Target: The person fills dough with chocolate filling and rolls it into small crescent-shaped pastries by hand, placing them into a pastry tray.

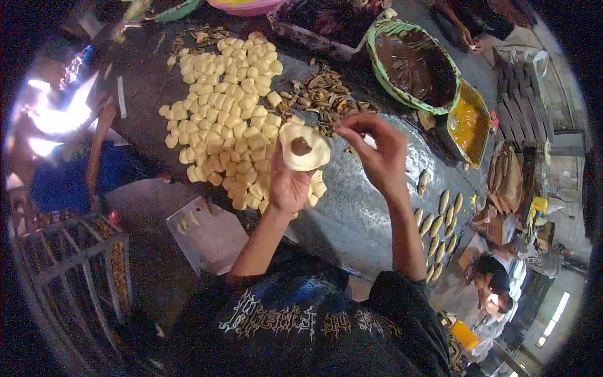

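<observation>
My left hand holds up a flattened round of pale dough with a dark brown lump on its middle. To the right, my right hand is raised with curled fingers, thumb and forefinger pinched close beside a pile of brown strips; what they hold, if anything, is too small to name. Behind and left of the dough round lies a large heap of pale dough pieces. Several slender shaped pieces rest on the dark table at the right.
A green-rimmed basin of dark brown paste and a container of yellow liquid stand at the upper right. A metal sheet lies lower left, near a metal rack. Other people's arms show at left and top right.
</observation>
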Demonstrator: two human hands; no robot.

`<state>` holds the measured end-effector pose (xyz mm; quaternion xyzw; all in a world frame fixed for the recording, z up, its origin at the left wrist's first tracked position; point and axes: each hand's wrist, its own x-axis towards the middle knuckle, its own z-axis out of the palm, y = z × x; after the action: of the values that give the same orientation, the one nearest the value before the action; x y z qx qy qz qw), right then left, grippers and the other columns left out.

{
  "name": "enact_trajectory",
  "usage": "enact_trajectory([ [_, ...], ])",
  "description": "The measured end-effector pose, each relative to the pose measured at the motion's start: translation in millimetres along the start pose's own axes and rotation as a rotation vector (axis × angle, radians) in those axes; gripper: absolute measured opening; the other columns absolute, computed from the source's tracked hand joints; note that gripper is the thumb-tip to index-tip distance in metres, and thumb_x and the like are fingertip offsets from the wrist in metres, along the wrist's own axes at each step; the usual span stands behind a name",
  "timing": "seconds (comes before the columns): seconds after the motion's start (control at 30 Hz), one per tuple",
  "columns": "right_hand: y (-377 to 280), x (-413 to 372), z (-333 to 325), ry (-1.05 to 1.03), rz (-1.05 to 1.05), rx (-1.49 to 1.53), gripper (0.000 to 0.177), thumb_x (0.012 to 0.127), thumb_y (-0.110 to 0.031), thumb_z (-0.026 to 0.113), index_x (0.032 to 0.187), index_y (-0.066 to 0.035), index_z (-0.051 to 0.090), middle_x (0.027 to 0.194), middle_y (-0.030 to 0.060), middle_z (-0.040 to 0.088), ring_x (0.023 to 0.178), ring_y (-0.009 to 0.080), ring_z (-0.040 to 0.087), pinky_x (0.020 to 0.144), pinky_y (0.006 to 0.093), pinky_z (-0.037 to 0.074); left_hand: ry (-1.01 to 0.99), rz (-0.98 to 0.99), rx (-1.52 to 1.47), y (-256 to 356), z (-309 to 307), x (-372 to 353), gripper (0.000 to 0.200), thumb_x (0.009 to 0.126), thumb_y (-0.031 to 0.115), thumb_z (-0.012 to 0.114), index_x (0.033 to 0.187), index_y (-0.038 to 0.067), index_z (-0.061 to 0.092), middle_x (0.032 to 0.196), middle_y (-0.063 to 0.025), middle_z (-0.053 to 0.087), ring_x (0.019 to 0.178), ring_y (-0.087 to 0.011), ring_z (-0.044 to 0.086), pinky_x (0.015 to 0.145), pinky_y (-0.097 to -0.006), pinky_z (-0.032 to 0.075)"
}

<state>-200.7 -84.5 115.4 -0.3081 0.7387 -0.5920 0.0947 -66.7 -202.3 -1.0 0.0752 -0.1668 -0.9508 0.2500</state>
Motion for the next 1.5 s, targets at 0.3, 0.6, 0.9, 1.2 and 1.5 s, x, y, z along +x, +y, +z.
enact_trajectory([
  [0.3, -95, -105, -58, 0.052, -0.598, -0.548, 0.03, 0.077, -0.007, 0.083, 0.105, -0.015, 0.08, 0.103, 0.0017, 0.078, 0.098, 0.0261, 0.066, 0.085, 0.0382, 0.053, -0.188, 0.017, 0.067, -58, 102, -83, 0.078, 0.091, 0.039, 0.069, 0.153, 0.01, 0.032, 0.145, -0.013, 0.048, 0.133, -0.0273, 0.053, 0.11, -0.044, 0.047],
  [0.6, -157, -227, -118, 0.224, -0.877, -0.823, 0.041, 0.077, -0.012, 0.082, 0.118, -0.012, 0.076, 0.121, 0.0041, 0.074, 0.094, 0.0225, 0.062, 0.084, 0.0384, 0.051, -0.223, 0.162, -0.08, -90, 152, -169, 0.077, 0.09, 0.014, 0.071, 0.155, 0.009, 0.029, 0.148, -0.0134, 0.047, 0.136, -0.031, 0.051, 0.115, -0.0466, 0.046],
  [0.9, -167, -271, -160, 0.124, -1.163, -0.942, 0.043, 0.066, -0.017, 0.087, 0.108, -0.017, 0.08, 0.113, -0.0016, 0.068, 0.088, 0.0182, 0.057, 0.074, 0.0366, 0.05, -0.453, 0.263, 0.13, -108, 187, -210, 0.087, 0.08, 0.03, 0.084, 0.146, 0.005, 0.033, 0.137, -0.0122, 0.051, 0.127, -0.0252, 0.055, 0.106, -0.041, 0.049],
  [1.2, -194, -244, -152, 0.201, -0.759, -0.533, 0.025, 0.072, -0.01, 0.087, 0.094, -0.006, 0.075, 0.093, 0.0109, 0.067, 0.082, 0.0265, 0.064, 0.073, 0.0371, 0.055, -0.576, 0.281, 0.253, -78, 223, -194, 0.086, 0.074, 0.037, 0.093, 0.134, 0.005, 0.041, 0.129, -0.0121, 0.056, 0.115, -0.0225, 0.061, 0.097, -0.0347, 0.055],
  [1.5, -169, -200, -126, 0.293, -0.41, -0.488, 0.029, 0.08, -0.005, 0.08, 0.109, -0.007, 0.077, 0.096, 0.0109, 0.075, 0.084, 0.023, 0.072, 0.073, 0.0351, 0.057, -0.587, 0.119, 0.302, -56, 202, -124, 0.051, 0.09, 0.005, 0.078, 0.13, 0.004, 0.046, 0.118, -0.0097, 0.063, 0.107, -0.0194, 0.067, 0.092, -0.0357, 0.061],
])
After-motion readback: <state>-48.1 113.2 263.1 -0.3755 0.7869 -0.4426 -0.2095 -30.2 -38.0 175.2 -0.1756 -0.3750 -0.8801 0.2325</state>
